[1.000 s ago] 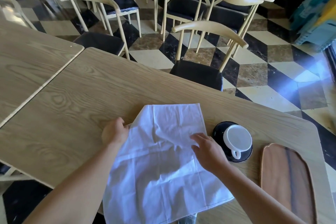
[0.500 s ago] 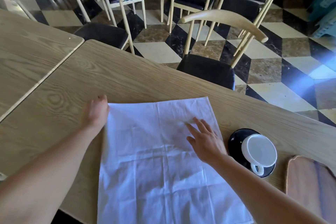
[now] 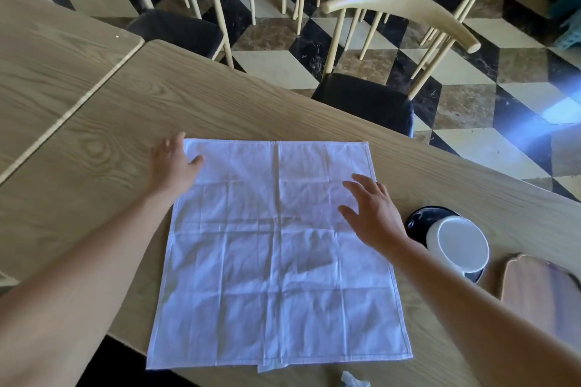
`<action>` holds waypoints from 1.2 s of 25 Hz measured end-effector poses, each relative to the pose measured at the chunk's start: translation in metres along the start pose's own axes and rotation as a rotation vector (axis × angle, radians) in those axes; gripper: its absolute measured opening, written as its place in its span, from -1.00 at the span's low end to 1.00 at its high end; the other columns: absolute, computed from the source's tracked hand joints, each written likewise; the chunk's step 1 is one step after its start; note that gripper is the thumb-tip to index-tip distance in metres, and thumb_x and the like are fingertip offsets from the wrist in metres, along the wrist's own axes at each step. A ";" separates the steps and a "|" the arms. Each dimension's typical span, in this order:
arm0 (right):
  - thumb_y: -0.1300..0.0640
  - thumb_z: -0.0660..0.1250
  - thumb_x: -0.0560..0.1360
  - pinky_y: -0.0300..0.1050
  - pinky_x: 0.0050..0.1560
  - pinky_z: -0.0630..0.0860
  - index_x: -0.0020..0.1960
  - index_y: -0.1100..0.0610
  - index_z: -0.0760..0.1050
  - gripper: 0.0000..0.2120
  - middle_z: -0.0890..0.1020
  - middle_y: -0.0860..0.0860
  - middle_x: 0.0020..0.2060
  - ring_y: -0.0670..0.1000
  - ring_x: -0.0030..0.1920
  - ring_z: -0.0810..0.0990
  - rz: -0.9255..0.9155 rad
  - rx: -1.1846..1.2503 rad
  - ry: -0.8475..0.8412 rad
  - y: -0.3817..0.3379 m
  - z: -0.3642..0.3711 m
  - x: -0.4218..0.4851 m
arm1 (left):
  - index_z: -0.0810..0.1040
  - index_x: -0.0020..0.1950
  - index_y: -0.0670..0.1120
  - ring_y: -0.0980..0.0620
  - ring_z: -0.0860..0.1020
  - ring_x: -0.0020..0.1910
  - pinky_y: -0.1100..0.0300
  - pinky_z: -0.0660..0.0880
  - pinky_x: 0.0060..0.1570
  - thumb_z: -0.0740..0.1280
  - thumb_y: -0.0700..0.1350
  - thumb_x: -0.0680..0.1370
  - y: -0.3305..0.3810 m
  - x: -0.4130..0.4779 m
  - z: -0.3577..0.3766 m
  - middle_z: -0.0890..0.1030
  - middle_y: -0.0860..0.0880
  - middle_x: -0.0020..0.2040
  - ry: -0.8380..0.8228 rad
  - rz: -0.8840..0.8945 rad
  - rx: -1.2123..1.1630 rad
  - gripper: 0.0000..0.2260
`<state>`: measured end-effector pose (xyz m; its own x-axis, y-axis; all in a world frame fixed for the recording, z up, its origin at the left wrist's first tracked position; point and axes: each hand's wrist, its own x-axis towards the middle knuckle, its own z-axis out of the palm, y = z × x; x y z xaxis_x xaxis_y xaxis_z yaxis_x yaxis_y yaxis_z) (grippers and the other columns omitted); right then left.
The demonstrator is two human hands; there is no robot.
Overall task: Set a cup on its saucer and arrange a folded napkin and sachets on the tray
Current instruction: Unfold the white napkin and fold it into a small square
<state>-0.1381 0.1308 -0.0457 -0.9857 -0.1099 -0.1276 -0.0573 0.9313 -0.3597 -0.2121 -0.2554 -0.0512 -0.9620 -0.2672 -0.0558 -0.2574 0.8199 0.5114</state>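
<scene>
Napkin (image 3: 276,261) spread flat, left hand (image 3: 171,163) at corner, right hand (image 3: 374,214) over it

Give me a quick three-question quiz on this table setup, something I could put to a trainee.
1. True or false: the napkin is already folded.
2. Where does the white cup stand? A, on the dark saucer; B, on the napkin; C, on the bare table.
3. Which of the hands is nearer the cup, the left hand or the right hand?

Key: 1, false, it lies spread flat; 2, A; 3, the right hand.
</scene>
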 end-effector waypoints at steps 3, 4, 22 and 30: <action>-0.14 0.26 0.56 0.05 0.43 0.33 0.52 -0.08 0.23 -0.43 0.22 -0.08 0.56 0.05 0.54 0.16 -0.119 -0.046 -0.027 -0.001 0.013 -0.068 | 0.48 0.36 -0.13 -0.25 0.42 0.27 -0.09 0.35 0.27 0.30 0.03 0.50 -0.018 -0.094 0.004 0.46 -0.25 0.27 0.063 0.275 0.009 -0.54; -0.22 0.16 0.58 0.05 0.52 0.15 0.57 -0.11 0.10 -0.39 0.08 -0.12 0.60 0.03 0.59 0.02 -0.167 -0.121 -0.093 -0.002 0.022 -0.088 | 0.47 0.38 -0.07 -0.22 0.39 0.35 -0.09 0.34 0.29 0.23 0.12 0.52 -0.024 -0.127 0.009 0.42 -0.22 0.35 0.032 0.349 0.067 -0.52; -0.17 0.40 0.42 -0.19 -0.22 0.44 0.23 -0.06 0.51 -0.59 0.48 -0.13 0.24 -0.02 0.26 0.44 -0.309 -0.178 -0.247 0.041 -0.005 -0.195 | 0.52 0.21 -0.01 -0.08 0.44 0.25 0.08 0.53 0.06 0.51 0.03 0.25 -0.074 -0.292 -0.030 0.41 -0.09 0.27 -0.423 0.429 0.284 -0.45; 0.13 0.45 0.44 0.05 -0.37 0.62 -0.07 0.07 0.60 -0.91 0.57 0.00 0.15 0.12 0.12 0.60 -0.351 -0.151 -0.182 0.073 0.003 -0.214 | 0.57 -0.01 -0.14 -0.11 0.55 -0.25 0.08 0.42 -0.47 0.31 -0.44 0.28 -0.073 -0.311 -0.039 0.50 -0.08 0.03 -0.330 0.476 0.366 -0.65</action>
<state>0.0687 0.2216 -0.0474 -0.8588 -0.4765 -0.1880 -0.4204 0.8653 -0.2728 0.1089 -0.2519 -0.0381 -0.9404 0.2855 -0.1846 0.2423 0.9437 0.2250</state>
